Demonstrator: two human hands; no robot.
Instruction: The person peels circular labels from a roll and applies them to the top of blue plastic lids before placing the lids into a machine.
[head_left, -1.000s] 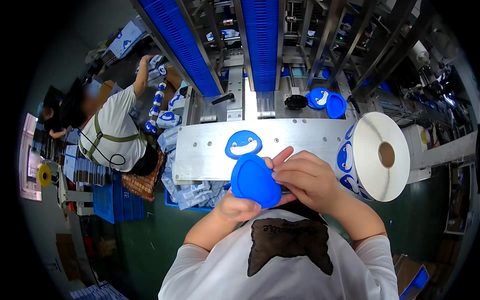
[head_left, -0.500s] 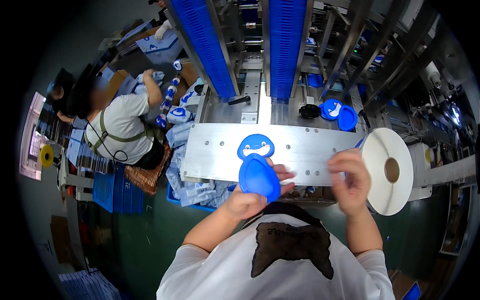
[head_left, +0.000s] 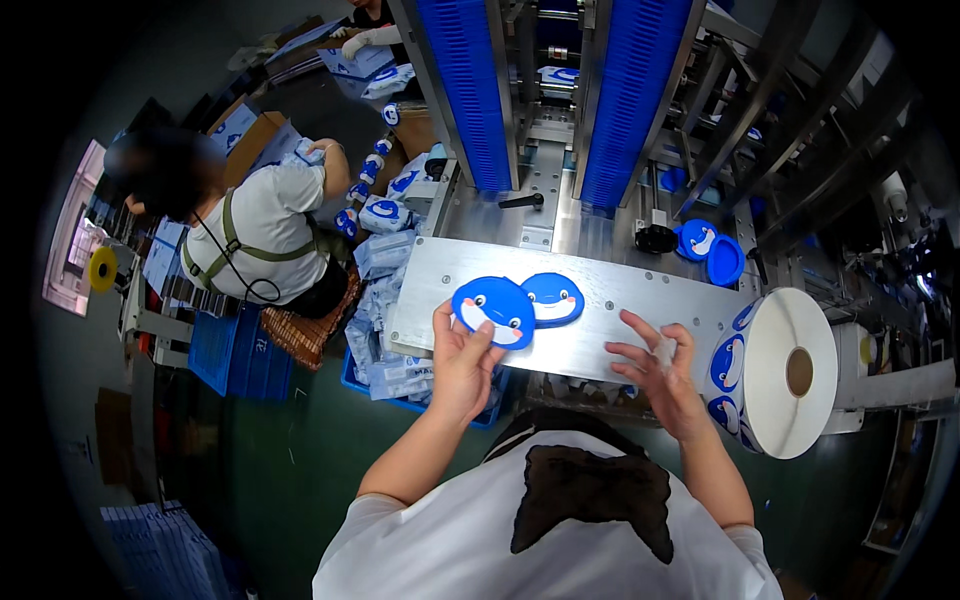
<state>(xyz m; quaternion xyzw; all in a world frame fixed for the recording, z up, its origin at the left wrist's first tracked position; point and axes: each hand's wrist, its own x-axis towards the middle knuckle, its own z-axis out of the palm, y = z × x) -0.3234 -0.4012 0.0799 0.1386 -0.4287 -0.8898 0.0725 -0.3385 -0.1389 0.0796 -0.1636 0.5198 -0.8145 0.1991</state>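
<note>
In my left hand (head_left: 465, 365) is a blue plastic lid (head_left: 492, 313) with a cartoon whale face on its upper side. My thumb presses on the face and the fingers are beneath. Partly behind it, a second whale-face lid (head_left: 556, 300) lies on the metal plate (head_left: 440, 275). My right hand (head_left: 665, 375) is over the plate's front edge, near the roll of whale-face stickers (head_left: 800, 345), its fingers apart. A pale patch shows at its fingers; I cannot make out what it is.
Blue stacks (head_left: 460, 100) stand in metal rails behind the plate. Two blue pieces (head_left: 724, 262) lie at the machine's right. Left of the plate, a blue crate (head_left: 400, 402) holds several packs. Farther left a person (head_left: 265, 230) handles packs beside cartons (head_left: 250, 145).
The lid in my left hand showed its plain blue side and now shows the whale face. My right hand has shifted slightly away from the sticker roll. The whole view has shifted a little.
</note>
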